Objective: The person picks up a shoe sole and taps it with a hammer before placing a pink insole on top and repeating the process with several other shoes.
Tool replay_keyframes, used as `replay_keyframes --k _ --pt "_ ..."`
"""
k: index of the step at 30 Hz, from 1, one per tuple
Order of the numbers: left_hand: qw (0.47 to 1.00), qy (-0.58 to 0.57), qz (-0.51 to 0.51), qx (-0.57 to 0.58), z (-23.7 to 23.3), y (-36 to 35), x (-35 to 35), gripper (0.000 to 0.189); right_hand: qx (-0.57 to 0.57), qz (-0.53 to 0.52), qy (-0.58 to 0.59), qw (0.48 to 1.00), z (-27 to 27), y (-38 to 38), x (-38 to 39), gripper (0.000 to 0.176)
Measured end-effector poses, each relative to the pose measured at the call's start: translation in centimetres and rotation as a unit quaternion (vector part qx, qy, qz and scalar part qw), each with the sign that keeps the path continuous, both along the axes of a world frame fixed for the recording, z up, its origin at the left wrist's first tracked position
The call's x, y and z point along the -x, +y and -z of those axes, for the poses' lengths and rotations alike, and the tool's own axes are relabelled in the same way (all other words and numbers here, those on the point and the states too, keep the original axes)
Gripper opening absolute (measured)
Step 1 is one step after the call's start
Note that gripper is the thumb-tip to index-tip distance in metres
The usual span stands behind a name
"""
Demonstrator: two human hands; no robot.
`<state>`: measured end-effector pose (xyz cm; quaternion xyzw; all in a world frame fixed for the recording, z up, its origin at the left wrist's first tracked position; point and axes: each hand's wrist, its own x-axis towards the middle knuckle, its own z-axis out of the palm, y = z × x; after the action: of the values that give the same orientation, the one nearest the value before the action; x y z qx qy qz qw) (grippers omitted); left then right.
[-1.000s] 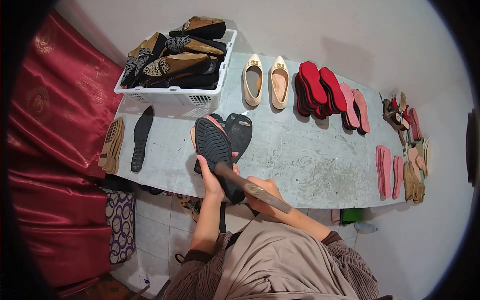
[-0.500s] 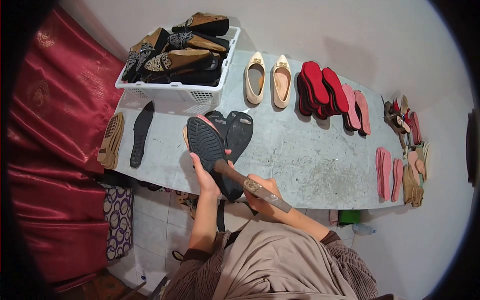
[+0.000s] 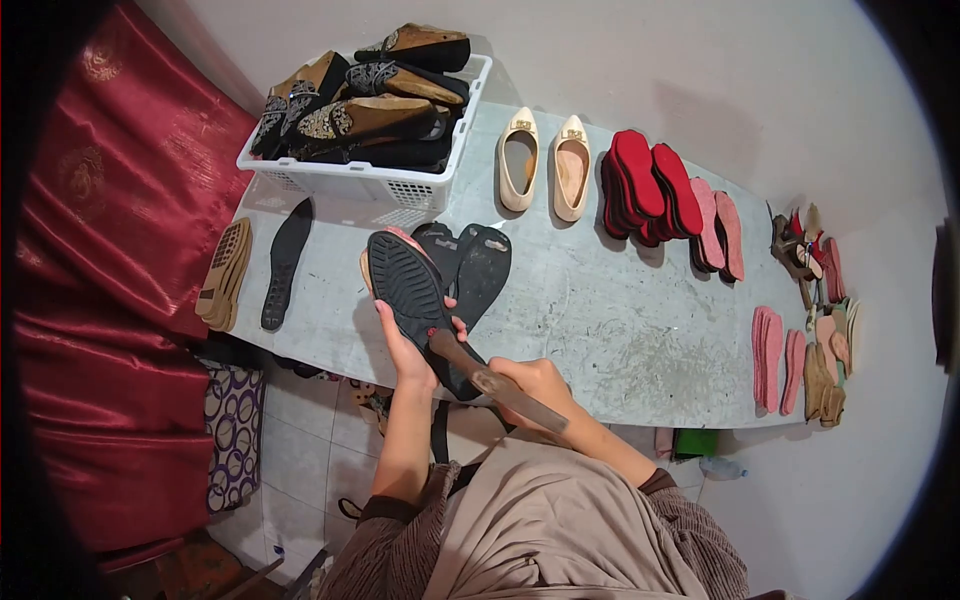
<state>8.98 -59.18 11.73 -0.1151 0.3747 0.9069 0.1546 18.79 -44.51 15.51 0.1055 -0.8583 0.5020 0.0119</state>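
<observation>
My left hand (image 3: 408, 352) holds a shoe (image 3: 402, 275) with its black ribbed sole facing up. Its fingers curl round the middle and the toe points away from me. A pinkish edge shows at the toe, and a small red mark sits on the sole near the waist. In my right hand (image 3: 535, 388) is a hammer (image 3: 463, 358) with a long, worn brown head. The rounded end of the head overlaps the heel side of the sole in this view; its flat end points to the lower right. Beyond the shoe lie two black soles (image 3: 482, 265) on the table.
On the grey table (image 3: 590, 320) stand a white basket (image 3: 350, 172) of beaded shoes and two cream shoes (image 3: 518, 165). Red soles (image 3: 632, 175) and pink soles (image 3: 767, 350) lie to the right. A black sole (image 3: 288, 260) and tan soles (image 3: 225, 270) are at left, near a red curtain (image 3: 140, 300).
The hammer's rounded end has shifted slightly down and left towards me, uncovering the red mark on the sole. The shoe stays in my left hand, and the view has shifted slightly.
</observation>
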Motion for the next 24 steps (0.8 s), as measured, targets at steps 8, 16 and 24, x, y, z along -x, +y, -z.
replay_keyframes --k 8,16,24 --pt "0.999 0.001 -0.002 -0.035 0.5 -0.5 0.2 0.073 -0.044 0.006 -0.009 0.999 1.2 -0.2 0.1 0.023" --pt "0.997 0.002 -0.022 -0.067 0.9 -1.2 0.9 0.075 -0.056 0.006 -0.016 0.998 1.1 0.0 -0.6 0.019" --pt "0.987 -0.023 -0.096 -0.13 0.4 -1.3 0.5 0.077 -0.075 -0.013 -0.01 0.997 -0.9 0.3 1.3 0.02"
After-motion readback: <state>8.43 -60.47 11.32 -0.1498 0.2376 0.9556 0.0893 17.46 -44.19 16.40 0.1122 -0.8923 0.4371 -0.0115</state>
